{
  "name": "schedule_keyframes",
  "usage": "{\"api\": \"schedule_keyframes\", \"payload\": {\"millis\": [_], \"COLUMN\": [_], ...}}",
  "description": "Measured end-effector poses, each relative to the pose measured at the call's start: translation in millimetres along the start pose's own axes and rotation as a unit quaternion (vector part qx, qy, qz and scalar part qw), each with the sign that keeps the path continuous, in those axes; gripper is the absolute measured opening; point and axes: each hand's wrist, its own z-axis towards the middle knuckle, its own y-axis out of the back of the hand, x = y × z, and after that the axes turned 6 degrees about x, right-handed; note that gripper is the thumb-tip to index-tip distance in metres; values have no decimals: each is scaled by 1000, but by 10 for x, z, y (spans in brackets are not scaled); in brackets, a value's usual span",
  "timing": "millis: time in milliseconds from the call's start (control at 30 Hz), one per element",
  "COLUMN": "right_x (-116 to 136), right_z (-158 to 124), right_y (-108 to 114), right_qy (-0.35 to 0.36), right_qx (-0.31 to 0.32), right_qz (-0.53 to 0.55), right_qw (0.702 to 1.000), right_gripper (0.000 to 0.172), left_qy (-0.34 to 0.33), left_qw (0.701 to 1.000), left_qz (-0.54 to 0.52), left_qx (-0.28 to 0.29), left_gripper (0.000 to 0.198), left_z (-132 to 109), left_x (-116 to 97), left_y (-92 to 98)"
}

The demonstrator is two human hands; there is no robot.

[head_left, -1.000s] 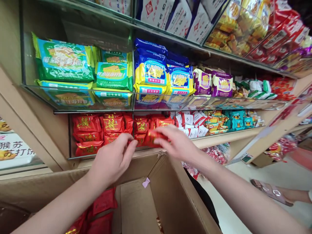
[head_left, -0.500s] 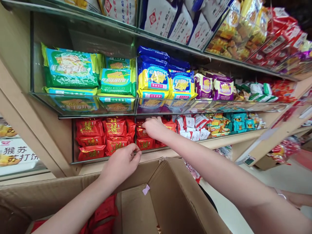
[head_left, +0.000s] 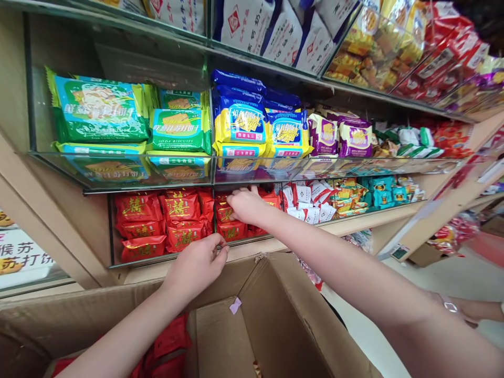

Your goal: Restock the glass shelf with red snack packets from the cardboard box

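Note:
My right hand (head_left: 249,206) reaches into a lower shelf compartment with its fingers bent around a red packet (head_left: 224,211) with gold print. Some of its fingertips are hidden among the packets. Over the near rim of the shelf and the cardboard box (head_left: 291,278), my left hand (head_left: 199,261) hovers with loosely curled fingers, thumb and forefinger slightly apart and nothing visible between them. Left of the divider, more red packets (head_left: 181,207) are stacked in the neighbouring compartment. Several red packets (head_left: 170,336) also lie inside the box, partly covered by my left forearm.
Above, a glass-fronted shelf holds green soda biscuit packs (head_left: 179,128), blue-and-yellow packs (head_left: 241,123) and purple packs (head_left: 354,137). White-and-red packets (head_left: 303,195) lie right of my right hand. Another person's wrist with a watch (head_left: 449,304) shows at the right edge.
The view has shifted slightly, so the shelves sit a little further left. Both hands stay nearly where they were. The other person's watch shows more fully.

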Motion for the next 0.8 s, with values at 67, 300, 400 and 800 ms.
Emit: {"api": "schedule_keyframes", "payload": {"millis": [67,300,400,800], "right_x": [59,785,1219,1963], "right_z": [-214,-1179,-1176,-1030], "right_y": [71,-64,-409,-1175], "right_qy": [-7,201,262,206], "right_qx": [-46,149,268,310], "right_qz": [19,168,169,160], "right_qw": [999,954,912,914], "right_gripper": [20,20,34,78], "left_qy": [-4,39,42,6], "left_qw": [999,985,981,979], "left_qz": [-48,-165,-191,-205], "left_qx": [-2,8,19,15], "left_gripper": [18,16,16,17], "left_z": [13,133,161,39], "left_x": [-1,-91,-186,-194], "left_y": [18,34,-39,-20]}}
